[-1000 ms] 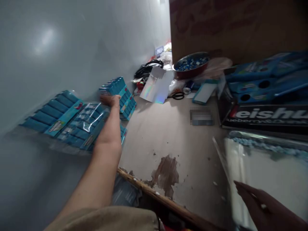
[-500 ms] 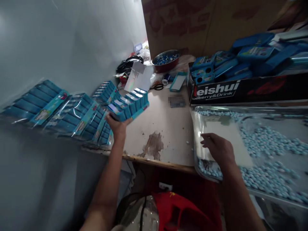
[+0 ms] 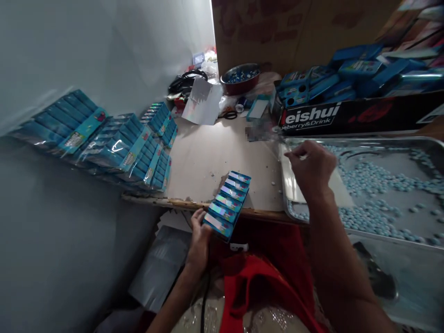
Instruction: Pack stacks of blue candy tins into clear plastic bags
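My left hand (image 3: 199, 233) grips one end of a display box of small blue boxes (image 3: 227, 203), tilted over the table's front edge. Their tops stand in a row with shiny, rainbow-like strips. My right hand (image 3: 312, 164) is closed in a pinch above the left end of a metal tray (image 3: 398, 238). Thin clear plastic film (image 3: 275, 141) shows at its fingertips, partly blurred. Under this hand a cream-white flat sheet or stack (image 3: 338, 189) lies in the tray among loose pale blue candies (image 3: 378, 180).
Clear-wrapped packs of blue boxes (image 3: 121, 143) lean along the wall at left. Behind are scissors (image 3: 228, 115), a white sheet (image 3: 203, 101) and a red bowl (image 3: 241, 81) of small blue pieces. A black carton (image 3: 312, 115) heaped with blue boxes stands behind the tray.
My left hand has brought the display box from beside the wrapped packs toward me and to the right. My right hand has risen slightly from the cream-white sheet, with clear film now at its fingertips.
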